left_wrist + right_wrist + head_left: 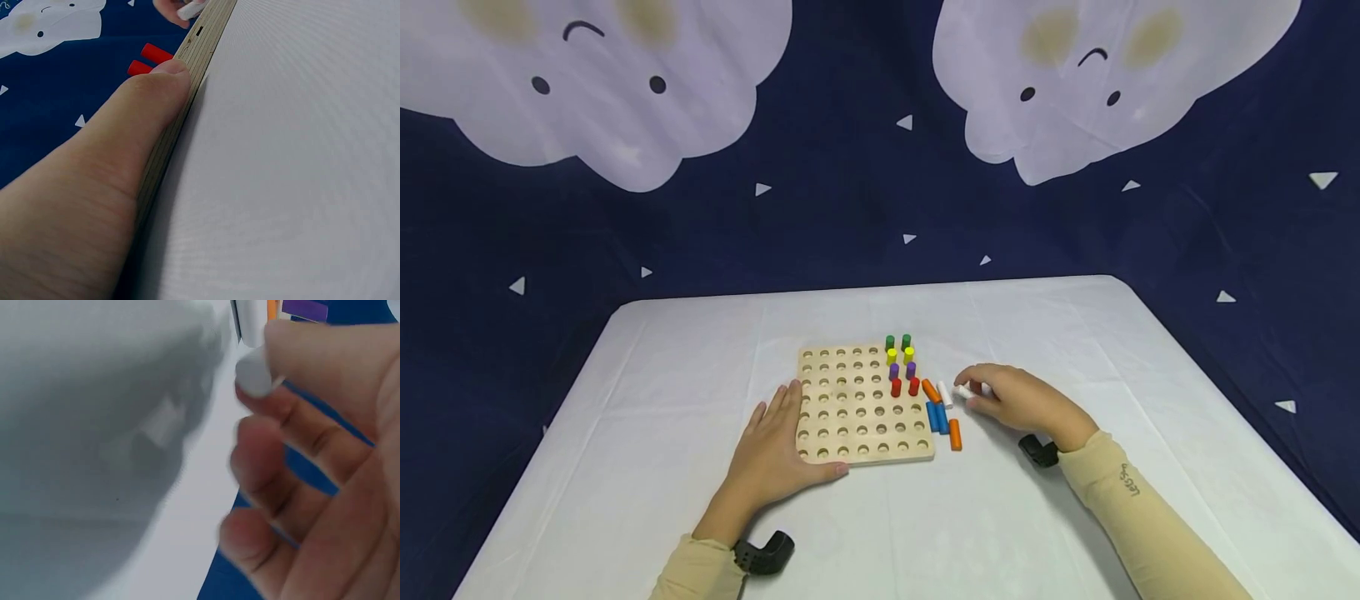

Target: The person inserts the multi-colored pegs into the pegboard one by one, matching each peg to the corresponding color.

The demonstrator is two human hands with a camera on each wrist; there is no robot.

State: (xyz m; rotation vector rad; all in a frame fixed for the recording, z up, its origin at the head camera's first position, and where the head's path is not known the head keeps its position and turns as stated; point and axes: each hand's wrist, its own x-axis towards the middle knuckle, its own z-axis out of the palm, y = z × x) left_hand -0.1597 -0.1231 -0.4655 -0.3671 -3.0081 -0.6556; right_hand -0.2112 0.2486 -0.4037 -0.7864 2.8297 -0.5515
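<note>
A square wooden pegboard (861, 432) with rows of round holes lies on the table. Pairs of green, yellow, purple and red pegs (896, 387) stand upright in its right-hand columns. My left hand (771, 454) rests against the board's left side, fingers straight along the edge and thumb at the front edge; in the left wrist view the thumb (147, 94) touches the layered side of the board. Between thumb and fingertip my right hand (1022, 400) pinches a white peg (254, 374), just right of the loose pegs. Part of that peg is hidden by the thumb.
Beside the board's right edge lie loose pegs: a white one (945, 394), an orange one (931, 391), blue ones (942, 418) and another orange one (955, 434). A white cloth (625, 467) covers the table. Behind hangs a dark blue curtain (850, 208) with clouds.
</note>
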